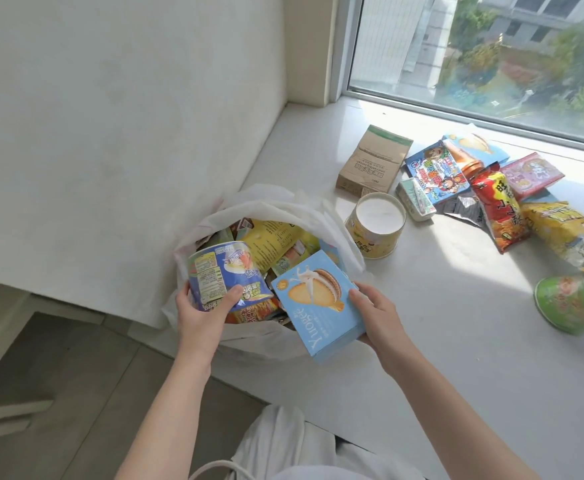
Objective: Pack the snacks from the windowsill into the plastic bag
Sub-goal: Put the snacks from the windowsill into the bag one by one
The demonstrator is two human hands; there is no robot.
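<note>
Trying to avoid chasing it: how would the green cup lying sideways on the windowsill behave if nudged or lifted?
The green cup lies on its round side, so a nudge would probably roll it, curving since it tapers. Its walls look rigid, so it should hold shape when gripped.

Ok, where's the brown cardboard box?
The box lies on the windowsill, upper right in head view, behind the yellow cup, left of the blue cartoon packet.

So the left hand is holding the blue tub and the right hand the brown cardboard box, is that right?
Not quite: in the head view the right hand holds the light blue biscuit box; the left hand does hold the blue tub.
</note>
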